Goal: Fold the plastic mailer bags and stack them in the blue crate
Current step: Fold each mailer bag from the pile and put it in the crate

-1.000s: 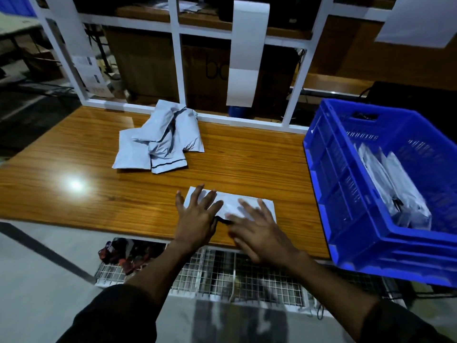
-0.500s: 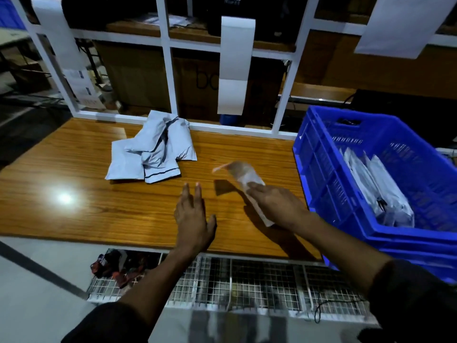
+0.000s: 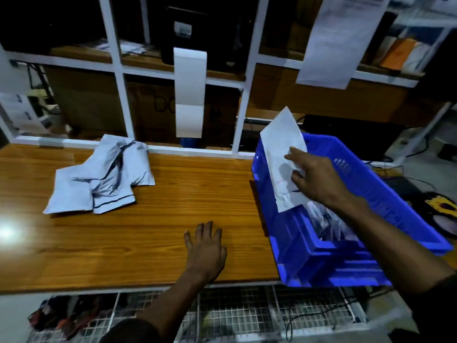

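The folded mailer bag (image 3: 284, 154) stands tilted over the blue crate (image 3: 371, 191), pinched in the right hand (image 3: 314, 177) grip. The left hand (image 3: 206, 246) lies flat, fingers apart, on the worktop (image 3: 148, 231) near unfolded bags (image 3: 99, 179).

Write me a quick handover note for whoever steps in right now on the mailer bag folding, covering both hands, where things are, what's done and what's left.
Right hand: holds a folded mailer bag on end over the blue crate, not yet set down.
Left hand: open, flat on the wooden table, holding nothing.
Done: some folded bags already lie inside the crate; how many is hard to tell.
Left: lower the held bag onto that stack, then fold the crumpled pile of unfolded bags at the table's far left and add them one by one.
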`<action>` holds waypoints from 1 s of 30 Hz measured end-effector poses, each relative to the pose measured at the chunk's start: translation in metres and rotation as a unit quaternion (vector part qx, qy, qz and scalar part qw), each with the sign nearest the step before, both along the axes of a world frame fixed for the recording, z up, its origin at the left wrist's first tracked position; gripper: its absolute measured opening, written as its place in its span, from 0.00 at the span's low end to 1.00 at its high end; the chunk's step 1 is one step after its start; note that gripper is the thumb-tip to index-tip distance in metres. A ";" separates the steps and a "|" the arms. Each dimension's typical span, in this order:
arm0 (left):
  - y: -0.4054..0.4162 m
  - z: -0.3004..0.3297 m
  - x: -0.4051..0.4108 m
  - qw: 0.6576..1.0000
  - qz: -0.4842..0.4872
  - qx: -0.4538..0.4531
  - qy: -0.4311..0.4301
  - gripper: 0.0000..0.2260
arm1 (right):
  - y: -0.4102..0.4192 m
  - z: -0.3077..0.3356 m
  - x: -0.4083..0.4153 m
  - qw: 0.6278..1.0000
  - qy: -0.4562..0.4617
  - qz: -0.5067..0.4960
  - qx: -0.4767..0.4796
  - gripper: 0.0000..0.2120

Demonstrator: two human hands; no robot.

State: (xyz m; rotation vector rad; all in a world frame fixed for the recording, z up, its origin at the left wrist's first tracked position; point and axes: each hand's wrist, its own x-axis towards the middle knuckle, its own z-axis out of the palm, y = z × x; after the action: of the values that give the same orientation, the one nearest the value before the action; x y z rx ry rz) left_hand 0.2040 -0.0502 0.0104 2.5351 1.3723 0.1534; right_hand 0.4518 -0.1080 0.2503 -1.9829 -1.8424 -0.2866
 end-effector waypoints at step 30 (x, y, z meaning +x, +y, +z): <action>-0.008 -0.014 0.065 0.996 0.017 0.091 0.012 0.27 | -0.025 -0.083 0.204 0.926 -0.161 -0.094 -0.329 0.09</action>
State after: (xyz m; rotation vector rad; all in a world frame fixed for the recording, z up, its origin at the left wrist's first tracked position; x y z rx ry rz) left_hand 0.2688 -0.0586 -0.0039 2.6685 1.4741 0.2676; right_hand 0.6560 -0.1332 0.1670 -2.7102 -2.1471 -0.0406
